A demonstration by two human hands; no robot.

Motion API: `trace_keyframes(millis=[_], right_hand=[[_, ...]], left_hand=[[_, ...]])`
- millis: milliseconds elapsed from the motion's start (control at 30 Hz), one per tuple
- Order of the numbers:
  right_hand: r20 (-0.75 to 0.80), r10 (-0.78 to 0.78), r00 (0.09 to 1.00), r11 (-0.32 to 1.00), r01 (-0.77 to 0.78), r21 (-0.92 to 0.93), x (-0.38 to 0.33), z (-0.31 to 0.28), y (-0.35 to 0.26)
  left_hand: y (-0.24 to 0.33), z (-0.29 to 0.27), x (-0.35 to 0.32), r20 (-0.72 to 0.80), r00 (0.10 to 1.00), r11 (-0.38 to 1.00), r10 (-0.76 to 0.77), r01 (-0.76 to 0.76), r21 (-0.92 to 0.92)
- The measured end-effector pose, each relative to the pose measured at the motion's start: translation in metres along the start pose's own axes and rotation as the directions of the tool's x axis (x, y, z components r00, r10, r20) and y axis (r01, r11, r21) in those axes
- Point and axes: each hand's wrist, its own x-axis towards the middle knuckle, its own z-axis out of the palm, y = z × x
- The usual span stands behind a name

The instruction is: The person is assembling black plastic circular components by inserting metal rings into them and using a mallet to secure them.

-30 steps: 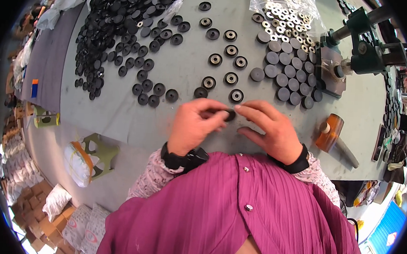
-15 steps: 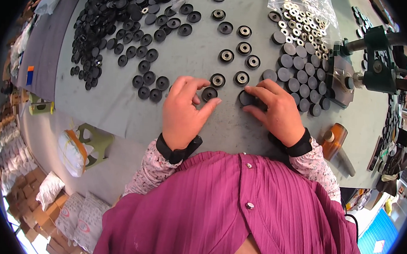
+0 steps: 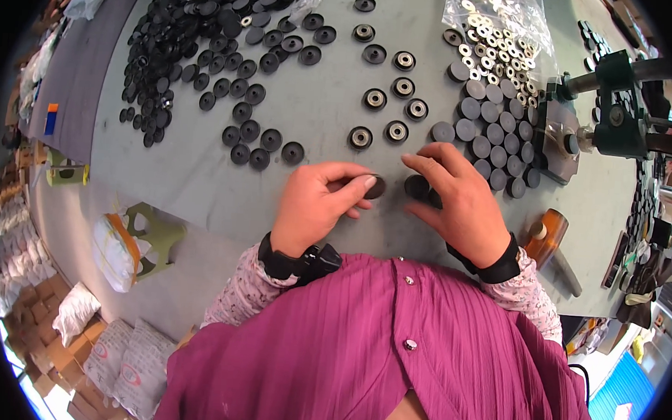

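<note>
Down on the grey table top (image 3: 199, 178), the left hand (image 3: 317, 205) pinches a small round black disc (image 3: 376, 186) between thumb and fingertips, holding it just above the surface near the table's near edge. Just beside it, the right hand (image 3: 460, 198) rests with spread, curved fingers over 2 more dark round discs (image 3: 417, 186), touching them without a closed grip. Beyond lie rows of metal-centred black discs (image 3: 381, 101) and a clear bag of silver washers (image 3: 496, 43).
</note>
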Motion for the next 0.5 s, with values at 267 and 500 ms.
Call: trace_keyframes(millis=[267, 500], right_hand=[[-0.033, -0.104, 0.994, 0.988, 0.107, 0.115, 0.014, 0.01, -0.005], [-0.038, 0.047, 0.998, 0.998, -0.048, -0.039, 0.056, 0.011, 0.026]], left_hand=[[-0.006, 0.003, 0.01, 0.157, 0.983, 0.939, -0.095, 0.141, -0.312], [-0.017, -0.05, -0.001, -0.345, 0.818, 0.788, 0.461, -0.198, 0.582]])
